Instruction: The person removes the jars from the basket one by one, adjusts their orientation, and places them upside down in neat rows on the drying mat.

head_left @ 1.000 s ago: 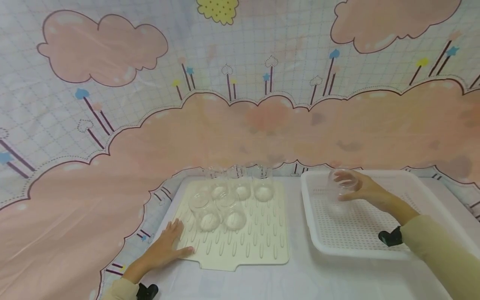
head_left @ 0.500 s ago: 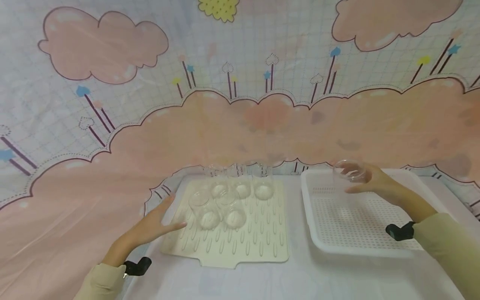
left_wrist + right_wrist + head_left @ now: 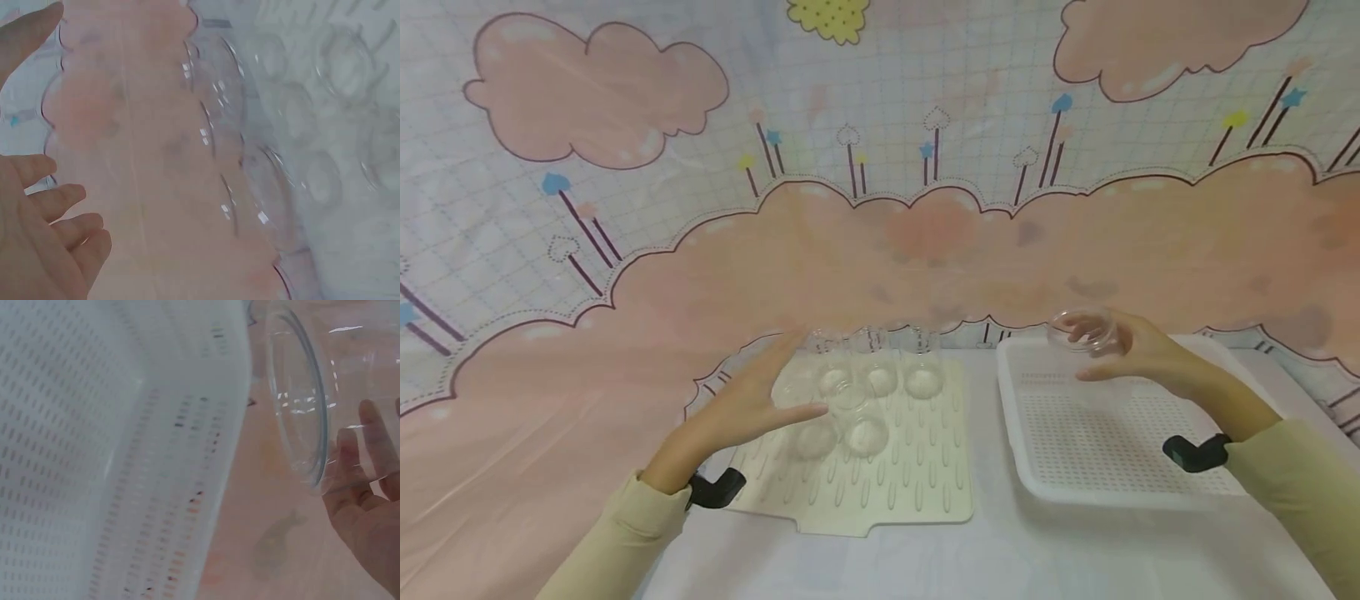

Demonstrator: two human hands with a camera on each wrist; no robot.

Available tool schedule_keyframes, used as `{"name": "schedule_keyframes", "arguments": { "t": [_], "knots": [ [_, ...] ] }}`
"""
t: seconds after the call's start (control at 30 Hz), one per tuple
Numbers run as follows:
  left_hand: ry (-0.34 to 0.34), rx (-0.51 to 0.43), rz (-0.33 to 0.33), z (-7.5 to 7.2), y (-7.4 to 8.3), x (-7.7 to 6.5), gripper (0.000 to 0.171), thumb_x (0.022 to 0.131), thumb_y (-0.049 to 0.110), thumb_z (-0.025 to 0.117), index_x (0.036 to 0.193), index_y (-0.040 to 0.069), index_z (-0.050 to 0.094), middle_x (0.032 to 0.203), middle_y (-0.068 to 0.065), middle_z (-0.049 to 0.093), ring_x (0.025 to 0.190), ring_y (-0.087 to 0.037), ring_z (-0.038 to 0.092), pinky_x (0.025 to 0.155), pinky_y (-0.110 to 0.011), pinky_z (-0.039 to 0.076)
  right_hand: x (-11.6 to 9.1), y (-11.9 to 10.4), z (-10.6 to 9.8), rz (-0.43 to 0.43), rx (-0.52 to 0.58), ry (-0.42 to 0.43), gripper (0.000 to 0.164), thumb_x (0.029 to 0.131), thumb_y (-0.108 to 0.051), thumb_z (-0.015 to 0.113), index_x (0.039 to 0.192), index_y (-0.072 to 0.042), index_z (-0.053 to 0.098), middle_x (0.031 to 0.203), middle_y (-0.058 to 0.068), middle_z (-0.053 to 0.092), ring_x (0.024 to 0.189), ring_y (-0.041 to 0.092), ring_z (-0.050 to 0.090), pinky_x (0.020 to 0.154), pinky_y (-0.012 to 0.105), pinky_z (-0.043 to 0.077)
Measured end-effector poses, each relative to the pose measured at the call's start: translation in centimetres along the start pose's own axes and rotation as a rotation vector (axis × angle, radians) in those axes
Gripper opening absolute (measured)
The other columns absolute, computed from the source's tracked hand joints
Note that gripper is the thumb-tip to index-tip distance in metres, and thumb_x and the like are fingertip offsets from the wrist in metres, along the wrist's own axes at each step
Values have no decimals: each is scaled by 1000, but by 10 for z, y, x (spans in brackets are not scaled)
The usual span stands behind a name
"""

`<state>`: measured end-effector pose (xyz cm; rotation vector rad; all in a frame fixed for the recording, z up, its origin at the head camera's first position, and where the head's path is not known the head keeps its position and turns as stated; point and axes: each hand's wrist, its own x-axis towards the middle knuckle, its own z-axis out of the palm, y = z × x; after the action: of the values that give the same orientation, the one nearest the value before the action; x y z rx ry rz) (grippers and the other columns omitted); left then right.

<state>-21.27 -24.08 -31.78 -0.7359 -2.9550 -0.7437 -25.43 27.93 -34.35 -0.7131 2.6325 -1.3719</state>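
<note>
My right hand (image 3: 1150,358) grips a clear glass (image 3: 340,369) by its side, above the back left part of a white perforated basket (image 3: 1017,442). Fingers curve around the glass wall in the right wrist view. Spread and holding nothing, my left hand (image 3: 730,408) hovers over the left side of a cream ridged mat (image 3: 917,498). Several clear glasses (image 3: 922,380) stand on that mat in two rows. From the head, the left hand partly covers the leftmost ones. The left wrist view shows the hand's fingers (image 3: 69,206) apart from the glasses.
Mat and basket lie side by side on a white table (image 3: 940,562), the basket on the right. A patterned curtain (image 3: 880,258) with peach clouds hangs behind them.
My left hand has lifted off the mat's left edge and moved up and right over the glasses. My right hand has raised its glass slightly above the basket.
</note>
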Motion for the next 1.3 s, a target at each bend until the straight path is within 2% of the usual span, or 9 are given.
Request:
{"name": "schedule_keyframes", "arguments": {
  "t": [0.2,0.37,0.43,0.57,0.67,0.8,0.97,1.13,1.3],
  "knots": [
    [15,66,136,7,31,24,105,83,72,64,161,28,9,166,6,11,150,-27,18,115,-58,24,-1,-21,6,8,-64,32,69,79,-21,85,140,-13,54,121,9,61,109,20,54,91,48,52],
    [18,47,205,16,52,42,102,84,72,62,161,31,10,165,9,11,150,-25,18,114,-58,27,-3,-36,11,32,-84,41,69,77,-24,87,137,-14,55,117,9,61,109,25,52,93,51,49],
    [21,25,211,21,62,48,100,84,73,62,161,33,11,165,10,13,150,-24,20,113,-59,29,-3,-41,14,38,-94,36,70,75,-25,88,137,-13,56,116,9,62,109,26,52,93,50,49],
    [30,-51,179,32,81,57,96,82,75,61,158,41,14,161,18,18,147,-19,25,110,-59,33,-1,-49,20,20,-123,32,71,71,-27,91,133,-13,59,113,8,63,105,25,52,92,49,47],
    [37,-138,164,41,94,61,94,81,73,65,156,47,15,159,23,20,146,-14,26,110,-57,33,0,-55,24,4,-146,25,71,69,-29,93,130,-13,61,111,7,64,99,25,51,88,47,46],
    [25,-270,200,55,110,66,95,81,63,73,155,48,16,158,22,21,144,-10,27,108,-49,39,-1,-63,29,7,-158,14,72,66,-31,94,128,-13,61,111,7,64,97,27,51,80,42,49],
    [12,-406,253,69,131,65,94,82,50,79,156,44,21,159,15,25,141,-13,33,103,-39,47,-4,-74,36,13,-156,6,74,62,-31,97,125,-13,63,110,5,60,97,29,50,74,38,49],
    [28,-471,308,79,146,64,95,82,40,83,157,38,25,159,10,26,138,-16,38,100,-33,49,-5,-82,44,-2,-137,-20,77,60,-30,98,126,-11,63,108,5,57,98,30,49,74,38,49],
    [48,-465,358,82,154,65,95,80,37,85,156,37,27,153,8,33,127,-14,46,95,-28,52,-8,-89,52,9,-146,-58,77,59,-34,97,125,-13,63,110,6,58,98,29,51,71,38,51]
  ]
}}
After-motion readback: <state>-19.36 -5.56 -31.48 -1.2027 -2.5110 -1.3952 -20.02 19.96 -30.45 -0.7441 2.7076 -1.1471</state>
